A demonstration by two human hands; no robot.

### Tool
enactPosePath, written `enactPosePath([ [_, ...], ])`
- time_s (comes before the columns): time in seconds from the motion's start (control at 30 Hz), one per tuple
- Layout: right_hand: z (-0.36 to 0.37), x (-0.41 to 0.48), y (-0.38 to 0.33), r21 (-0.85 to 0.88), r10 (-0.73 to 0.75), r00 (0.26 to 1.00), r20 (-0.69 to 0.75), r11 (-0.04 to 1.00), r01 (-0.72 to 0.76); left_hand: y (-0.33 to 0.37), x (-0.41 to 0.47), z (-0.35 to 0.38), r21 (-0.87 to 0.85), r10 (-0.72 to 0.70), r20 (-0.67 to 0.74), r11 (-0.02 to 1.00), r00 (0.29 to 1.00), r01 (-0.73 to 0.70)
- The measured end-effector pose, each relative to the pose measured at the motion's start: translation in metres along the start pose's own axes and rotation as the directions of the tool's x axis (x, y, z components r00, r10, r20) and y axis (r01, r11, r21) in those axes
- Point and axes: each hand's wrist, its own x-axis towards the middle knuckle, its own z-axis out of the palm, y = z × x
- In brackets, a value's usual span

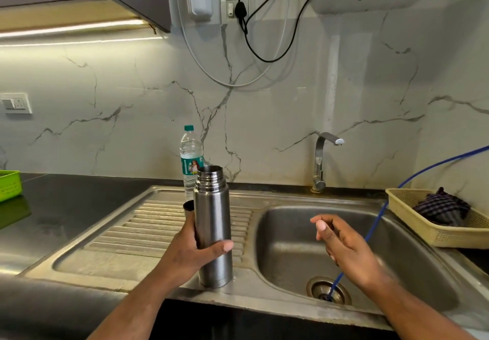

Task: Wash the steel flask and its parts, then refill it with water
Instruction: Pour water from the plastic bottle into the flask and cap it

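Steel flask [213, 223], lid off, is held upright at frame centre on the sink [148, 236] drainboard, gripped by the left hand [190, 255]. Right hand [344, 244] is seen loosely open and empty over the basin, lower right

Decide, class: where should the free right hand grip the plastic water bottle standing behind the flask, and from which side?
Probably grip the plastic water bottle around its clear upper body, under the green cap, coming from the right. It stands upright, and the steel flask held by the left hand hides its lower half.
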Motion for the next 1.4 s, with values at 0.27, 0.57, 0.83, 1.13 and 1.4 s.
enactPosePath([
  [0.27,0.021,0.027,-0.031,-0.044,0.024,0.999,0.042,0.999,-0.022,0.018,0.049,-0.063,-0.109,0.026,-0.354,0.992,0.935,-0.068],
  [0.57,0.074,0.063,-0.013,-0.399,-0.034,0.990,0.140,0.913,0.088,0.013,0.209,-0.095,0.215,-0.045,-0.378,0.967,0.925,0.135],
  [0.83,0.069,0.076,0.000,-0.389,-0.027,0.964,0.263,0.912,0.132,-0.035,0.268,-0.101,0.202,-0.189,-0.226,0.951,0.956,0.236],
  [1.13,0.072,0.079,0.008,-0.348,-0.016,0.973,0.230,0.933,0.097,-0.021,0.260,-0.100,0.423,0.026,-0.367,0.895,0.930,0.141],
  [1.4,0.064,0.076,-0.006,-0.348,0.001,0.993,0.114,0.937,0.039,0.104,0.239,-0.152,0.396,0.276,-0.444,0.914,0.852,-0.090],
])
